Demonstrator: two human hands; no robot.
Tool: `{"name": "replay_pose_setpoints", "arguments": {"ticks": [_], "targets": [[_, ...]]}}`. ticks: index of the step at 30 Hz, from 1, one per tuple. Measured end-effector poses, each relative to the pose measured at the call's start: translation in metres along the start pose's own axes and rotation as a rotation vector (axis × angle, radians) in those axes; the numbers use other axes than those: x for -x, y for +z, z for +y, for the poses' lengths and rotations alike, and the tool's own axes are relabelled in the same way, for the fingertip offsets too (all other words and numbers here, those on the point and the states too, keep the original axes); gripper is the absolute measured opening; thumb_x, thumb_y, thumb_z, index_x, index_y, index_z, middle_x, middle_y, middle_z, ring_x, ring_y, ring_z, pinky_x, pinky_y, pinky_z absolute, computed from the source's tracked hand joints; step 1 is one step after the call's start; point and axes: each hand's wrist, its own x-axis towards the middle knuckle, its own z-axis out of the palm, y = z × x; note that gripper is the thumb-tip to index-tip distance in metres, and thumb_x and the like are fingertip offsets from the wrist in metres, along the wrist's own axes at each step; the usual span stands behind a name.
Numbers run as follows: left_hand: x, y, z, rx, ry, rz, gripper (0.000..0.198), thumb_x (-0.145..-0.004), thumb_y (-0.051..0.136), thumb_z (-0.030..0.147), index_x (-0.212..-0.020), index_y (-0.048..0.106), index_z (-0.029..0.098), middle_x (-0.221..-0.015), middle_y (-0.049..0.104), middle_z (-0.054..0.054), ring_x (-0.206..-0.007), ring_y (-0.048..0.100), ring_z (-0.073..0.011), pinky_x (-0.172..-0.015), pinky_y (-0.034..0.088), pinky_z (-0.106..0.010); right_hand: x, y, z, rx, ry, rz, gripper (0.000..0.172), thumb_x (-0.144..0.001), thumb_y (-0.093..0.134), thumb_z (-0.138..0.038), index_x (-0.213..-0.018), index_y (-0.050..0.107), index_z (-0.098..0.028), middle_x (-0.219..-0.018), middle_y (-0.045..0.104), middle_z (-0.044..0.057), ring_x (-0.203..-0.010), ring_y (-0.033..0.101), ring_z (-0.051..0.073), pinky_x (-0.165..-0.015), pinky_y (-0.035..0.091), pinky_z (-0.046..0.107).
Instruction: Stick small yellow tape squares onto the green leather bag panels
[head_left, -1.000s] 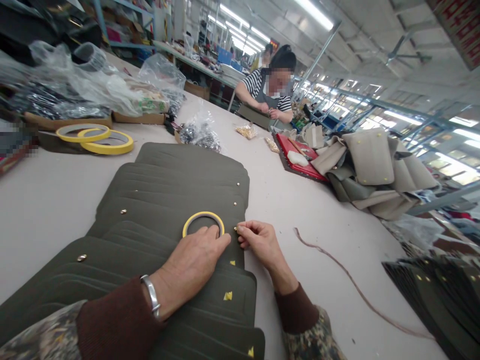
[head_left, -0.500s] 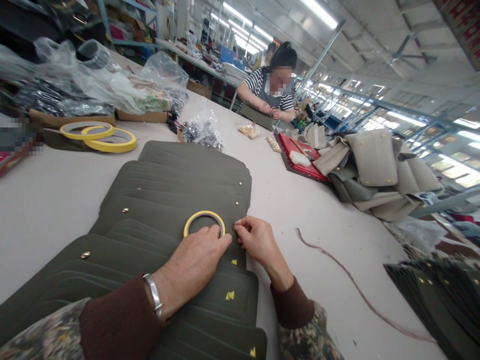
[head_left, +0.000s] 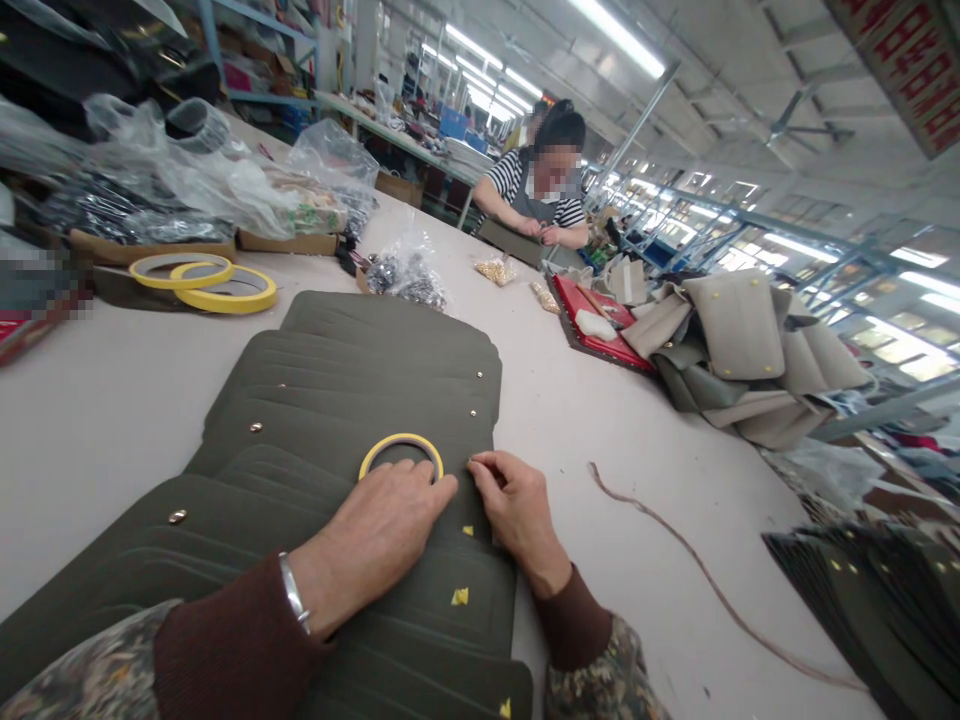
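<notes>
Dark green leather-like panels (head_left: 360,365) overlap in a row along the table, with small metal studs and bits of yellow tape (head_left: 460,597) near their right edges. My left hand (head_left: 379,530) is closed on a roll of yellow tape (head_left: 405,439) resting over the panels; its fingertips are partly hidden. To its right, my right hand (head_left: 519,505) pinches thumb and forefinger together at the panels' right edge. Whatever is between those fingertips is too small to make out.
Two more yellow tape rolls (head_left: 240,300) lie at the left, by plastic bags (head_left: 202,185). A brown cord (head_left: 697,560) trails across the right side. Beige pieces (head_left: 739,320) are heaped beyond, and dark panels (head_left: 862,600) stack at lower right. A co-worker (head_left: 525,190) works opposite.
The view has shifted slightly. My left hand and the tape roll have moved a little left, while my right hand stays pinched at the panel edge, slightly lower in view.
</notes>
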Motion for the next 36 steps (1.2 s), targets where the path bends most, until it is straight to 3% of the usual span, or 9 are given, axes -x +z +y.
{"name": "replay_pose_setpoints", "arguments": {"ticks": [4, 8, 13, 17, 21, 24, 27, 32, 36], "targets": [[0.001, -0.003, -0.002, 0.01, 0.002, -0.011, 0.025, -0.095, 0.036, 0.016, -0.095, 0.061, 0.02, -0.088, 0.063, -0.008, -0.08, 0.062, -0.0239, -0.071, 0.048, -0.037, -0.01, 0.007, -0.003, 0.074, 0.043, 0.003, 0.016, -0.086, 0.061, -0.026, -0.081, 0.074, -0.019, -0.074, 0.073, 0.004, -0.065, 0.064, 0.017, -0.067, 0.047, 0.027], [0.0, -0.006, -0.006, 0.049, -0.003, 0.02, 0.024, -0.095, 0.036, 0.015, -0.095, 0.06, 0.02, -0.09, 0.063, -0.006, -0.08, 0.062, -0.0222, -0.07, 0.049, -0.034, -0.014, -0.002, -0.003, 0.04, 0.11, -0.075, 0.015, -0.082, 0.065, -0.027, -0.073, 0.074, -0.019, -0.068, 0.072, 0.002, -0.06, 0.062, 0.015, -0.059, 0.043, 0.024], [-0.002, -0.007, -0.015, 0.145, -0.035, 0.204, 0.025, -0.097, 0.035, 0.018, -0.102, 0.06, 0.021, -0.094, 0.064, -0.005, -0.079, 0.063, -0.0171, -0.067, 0.05, -0.027, -0.001, -0.012, -0.01, 0.011, 0.166, -0.275, 0.016, -0.08, 0.066, -0.023, -0.066, 0.071, -0.018, -0.055, 0.065, -0.001, -0.049, 0.056, 0.012, -0.047, 0.035, 0.02], [-0.003, -0.003, -0.019, 0.24, 0.061, 0.361, 0.029, -0.099, 0.038, 0.023, -0.12, 0.058, 0.022, -0.11, 0.069, -0.006, -0.097, 0.067, -0.0176, -0.083, 0.053, -0.028, 0.007, -0.013, -0.013, 0.084, 0.08, -0.238, 0.013, -0.08, 0.064, -0.018, -0.069, 0.069, -0.02, -0.057, 0.065, -0.002, -0.052, 0.056, 0.012, -0.051, 0.037, 0.022], [-0.003, 0.005, -0.02, 0.306, 0.113, 0.378, 0.046, -0.098, 0.043, 0.026, -0.144, 0.037, 0.023, -0.13, 0.064, -0.008, -0.112, 0.065, -0.0179, -0.096, 0.052, -0.031, 0.005, -0.02, -0.016, -0.122, -0.023, -0.114, 0.012, -0.086, 0.06, -0.02, -0.084, 0.071, -0.02, -0.072, 0.07, 0.0, -0.062, 0.06, 0.013, -0.06, 0.046, 0.023], [-0.003, 0.011, -0.019, 0.327, 0.104, 0.371, 0.045, -0.097, 0.045, 0.026, -0.141, 0.039, 0.02, -0.128, 0.065, -0.01, -0.111, 0.066, -0.0188, -0.095, 0.053, -0.031, 0.005, -0.027, -0.023, -0.229, -0.168, -0.021, 0.016, -0.086, 0.06, -0.019, -0.097, 0.071, -0.018, -0.088, 0.072, 0.004, -0.073, 0.064, 0.014, -0.071, 0.051, 0.026], [-0.003, 0.012, -0.019, 0.319, 0.106, 0.377, 0.039, -0.097, 0.045, 0.028, -0.135, 0.044, 0.02, -0.125, 0.067, -0.01, -0.108, 0.068, -0.02, -0.092, 0.055, -0.031, 0.006, -0.026, -0.028, -0.171, -0.317, -0.041, 0.016, -0.087, 0.059, -0.016, -0.099, 0.07, -0.019, -0.086, 0.071, 0.005, -0.076, 0.063, 0.015, -0.075, 0.051, 0.028], [-0.002, 0.009, -0.017, 0.306, 0.127, 0.348, 0.03, -0.097, 0.042, 0.027, -0.127, 0.048, 0.022, -0.121, 0.068, -0.009, -0.104, 0.069, -0.0197, -0.086, 0.055, -0.028, 0.006, -0.018, -0.028, -0.111, -0.408, -0.028, 0.015, -0.088, 0.055, -0.013, -0.089, 0.069, -0.019, -0.081, 0.07, 0.004, -0.074, 0.063, 0.014, -0.072, 0.05, 0.026], [-0.002, 0.006, -0.014, 0.3, 0.111, 0.316, 0.027, -0.097, 0.042, 0.024, -0.123, 0.049, 0.022, -0.118, 0.068, -0.006, -0.101, 0.069, -0.019, -0.082, 0.053, -0.026, 0.006, -0.014, -0.026, -0.044, -0.431, 0.037, 0.013, -0.085, 0.054, -0.013, -0.08, 0.066, -0.018, -0.069, 0.065, 0.002, -0.062, 0.06, 0.013, -0.062, 0.047, 0.023]]}}
